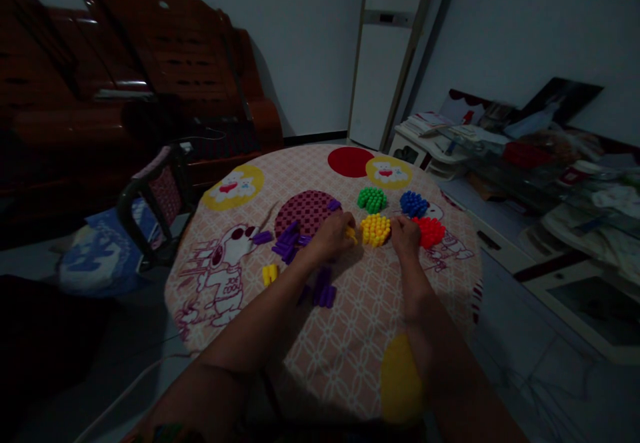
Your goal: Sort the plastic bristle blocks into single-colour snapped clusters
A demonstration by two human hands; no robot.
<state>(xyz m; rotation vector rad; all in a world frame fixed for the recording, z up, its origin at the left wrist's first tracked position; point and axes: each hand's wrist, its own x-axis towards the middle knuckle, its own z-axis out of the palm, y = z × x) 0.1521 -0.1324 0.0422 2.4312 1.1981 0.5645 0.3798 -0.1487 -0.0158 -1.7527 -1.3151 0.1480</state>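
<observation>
My left hand (336,236) is closed over a small yellow plastic piece (351,233), just left of a cluster of yellow pieces (375,230). Against that cluster's right side rests my right hand (405,233), fingers closed; whatever it may hold is hidden. Beside it lies a red cluster (431,232). Farther back sit a green cluster (372,200) and a blue cluster (413,204). Purple pieces (287,242) lie scattered around my left forearm, with more purple pieces (324,290) nearer me. Another yellow piece (270,274) sits left of my forearm.
A patterned cloth covers the round table (350,356). To the left stands a folding chair (160,196), with a wooden sofa (170,63) behind. A low cabinet (510,243) piled with papers and bags runs along the right. At the back is a tall white unit (383,63).
</observation>
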